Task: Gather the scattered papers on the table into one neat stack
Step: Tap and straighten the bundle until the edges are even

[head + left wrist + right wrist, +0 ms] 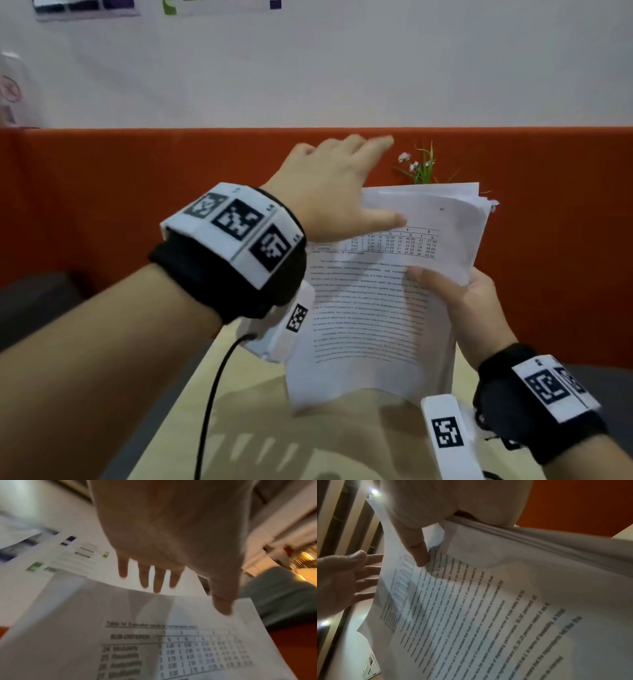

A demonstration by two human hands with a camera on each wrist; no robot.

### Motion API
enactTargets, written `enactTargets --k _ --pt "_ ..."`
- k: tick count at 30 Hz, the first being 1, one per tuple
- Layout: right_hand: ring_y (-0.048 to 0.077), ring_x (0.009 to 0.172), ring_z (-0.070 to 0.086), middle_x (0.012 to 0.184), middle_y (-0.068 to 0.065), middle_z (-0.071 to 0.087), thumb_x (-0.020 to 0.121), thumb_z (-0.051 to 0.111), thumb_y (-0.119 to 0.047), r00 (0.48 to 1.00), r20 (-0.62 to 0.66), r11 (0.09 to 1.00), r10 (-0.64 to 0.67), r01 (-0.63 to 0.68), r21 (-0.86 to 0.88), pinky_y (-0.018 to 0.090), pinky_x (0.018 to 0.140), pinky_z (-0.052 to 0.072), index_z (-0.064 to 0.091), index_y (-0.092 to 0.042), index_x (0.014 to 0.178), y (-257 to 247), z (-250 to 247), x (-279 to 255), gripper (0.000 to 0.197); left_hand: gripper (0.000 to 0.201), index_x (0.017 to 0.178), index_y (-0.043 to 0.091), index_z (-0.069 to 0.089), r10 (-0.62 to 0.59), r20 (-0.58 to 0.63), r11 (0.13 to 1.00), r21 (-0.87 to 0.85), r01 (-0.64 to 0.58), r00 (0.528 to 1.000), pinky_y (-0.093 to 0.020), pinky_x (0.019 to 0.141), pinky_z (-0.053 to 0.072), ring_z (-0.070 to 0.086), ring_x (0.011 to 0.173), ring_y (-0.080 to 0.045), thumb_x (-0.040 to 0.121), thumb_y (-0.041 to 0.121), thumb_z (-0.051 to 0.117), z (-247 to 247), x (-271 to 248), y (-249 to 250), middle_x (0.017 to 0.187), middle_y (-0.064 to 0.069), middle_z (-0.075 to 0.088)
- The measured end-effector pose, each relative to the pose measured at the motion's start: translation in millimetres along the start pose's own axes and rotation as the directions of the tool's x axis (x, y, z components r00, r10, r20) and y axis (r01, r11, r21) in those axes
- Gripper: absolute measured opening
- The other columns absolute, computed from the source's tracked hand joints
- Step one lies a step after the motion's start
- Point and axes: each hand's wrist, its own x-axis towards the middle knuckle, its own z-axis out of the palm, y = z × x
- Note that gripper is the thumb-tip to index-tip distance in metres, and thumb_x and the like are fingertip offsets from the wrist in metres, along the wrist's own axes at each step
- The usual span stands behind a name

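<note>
Two hands meet on one bundle here, and what matters is how your left hand (pixel 329 185) lies against the long axis of the papers (pixel 383 308). You hold the papers upright in the middle of the head view, lifted off the worktop (pixel 239 428), long axis running from the lower centre of the frame up toward the upper right, where the sheets fan apart at the top corner. Your right hand (pixel 469 301) grips them from the right edge, thumb pressed on the printed face and the rest of the hand wrapped behind, so that hand carries the whole weight. Your left hand is spread flat, fingers (pixel 157 580) straight and holding nothing; they pass beyond the top left edge of the sheets, while the thumb (pixel 223 605) lies on the front page just above the table of figures. The left hand is the nearer one to the loose upper edge, so it looks best placed to square it. A small flowering plant (pixel 419 168) stands behind the papers in the upper centre. Whether other sheets remain on the worktop cannot be told from these views.
</note>
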Motion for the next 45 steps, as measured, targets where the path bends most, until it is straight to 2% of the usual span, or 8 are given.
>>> enactTargets --k 5,10,15,18,25,29,38,45 --pt "0.018 0.09 0.074 0.102 0.001 0.077 0.077 0.071 -0.01 1.0 0.009 1.0 -0.006 0.006 -0.012 0.036 0.079 0.059 0.071 -0.019 0.103 -2.2 0.7 -0.2 0.027 0.087 0.147 0.032 0.025 0.07 -0.017 0.996 -0.046 -0.07 0.997 -0.044 0.108 0.029 0.041 0.134 -0.02 0.075 0.064 0.059 1.5 7.4 13.4 0.145 0.005 0.043" --pt "0.019 0.091 0.074 0.1 0.0 0.078 0.074 0.072 -0.025 0.999 0.03 0.999 -0.017 0.019 -0.046 0.033 0.076 0.059 0.071 -0.019 0.102 -1.9 2.1 -3.0 0.028 0.028 0.102 0.02 0.059 0.037 0.136 0.992 -0.126 -0.019 0.99 -0.03 0.071 0.047 0.061 0.091 -0.017 0.081 0.035 0.071 3.0 17.3 14.8 0.096 0.005 0.062" --pt "0.017 0.107 0.062 0.118 0.0 0.064 0.056 0.073 -0.054 0.978 -0.21 0.978 0.02 -0.063 -0.199 0.031 0.082 0.047 0.043 -0.024 0.136 10.9 -28.2 -6.3 0.091 0.027 0.104 0.01 0.069 -0.179 -0.126 0.949 -0.285 0.138 0.976 -0.028 0.08 0.046 0.065 0.102 -0.023 0.08 0.023 0.073 -5.2 5.5 -32.7 0.105 -0.01 0.071" --pt "0.02 0.12 0.055 0.134 -0.005 0.054 0.044 0.079 -0.068 0.964 -0.182 0.972 0.195 -0.214 -0.096 0.044 0.102 0.04 0.026 -0.036 0.147 13.2 -40.1 -9.6 0.121 0.027 0.109 0.005 0.069 -0.377 -0.153 0.698 -0.695 0.172 0.913 -0.038 0.091 0.054 0.069 0.095 -0.021 0.083 0.012 0.07 6.7 -16.7 -65.6 0.105 -0.011 0.073" --pt "0.007 0.079 0.071 0.097 -0.008 0.072 0.088 0.064 -0.018 0.981 -0.191 0.997 -0.04 0.027 -0.07 0.03 0.074 0.053 0.063 -0.026 0.099 -12.8 -13.8 -1.2 0.014 0.021 0.11 0.008 0.064 -0.656 -0.1 0.204 -0.978 0.048 0.748 -0.018 0.056 0.058 0.073 0.068 0.002 0.089 0.006 0.062 79.2 -57.0 -49.4 0.093 0.005 0.072" --pt "0.01 0.087 0.065 0.098 -0.007 0.067 0.086 0.066 -0.016 0.943 -0.298 0.98 -0.146 0.097 -0.173 0.031 0.072 0.05 0.059 -0.028 0.101 7.4 -12.2 -10.7 0.02 0.018 0.095 0.027 0.06 -0.749 -0.123 0.22 -0.973 0.07 0.652 -0.042 0.081 0.059 0.071 0.09 -0.017 0.085 0.016 0.07 120.1 -72.3 -38.6 0.097 0.004 0.071" --pt "0.016 0.083 0.058 0.092 -0.002 0.059 0.092 0.049 -0.015 0.921 -0.376 0.978 -0.106 0.029 -0.205 0.031 0.066 0.046 0.052 -0.029 0.092 23.8 -3.8 -17.7 0.014 0.011 0.094 0.028 0.054 -0.817 0.001 0.102 -0.984 0.146 0.577 -0.039 0.077 0.056 0.067 0.092 -0.022 0.091 0.019 0.06 153.8 -73.9 -23.3 0.092 0.003 0.065" --pt "0.014 0.088 0.061 0.093 -0.004 0.065 0.092 0.056 -0.022 0.95 -0.31 0.972 0.042 -0.111 -0.209 0.027 0.064 0.043 0.058 -0.03 0.094 35.7 -4.7 -19.9 0.008 0.02 0.109 0.022 0.057 -0.74 0.135 -0.011 -0.982 0.188 0.658 -0.019 0.055 0.052 0.069 0.089 -0.011 0.09 0.019 0.063 160.0 -80.8 -21.6 0.093 0.007 0.069"
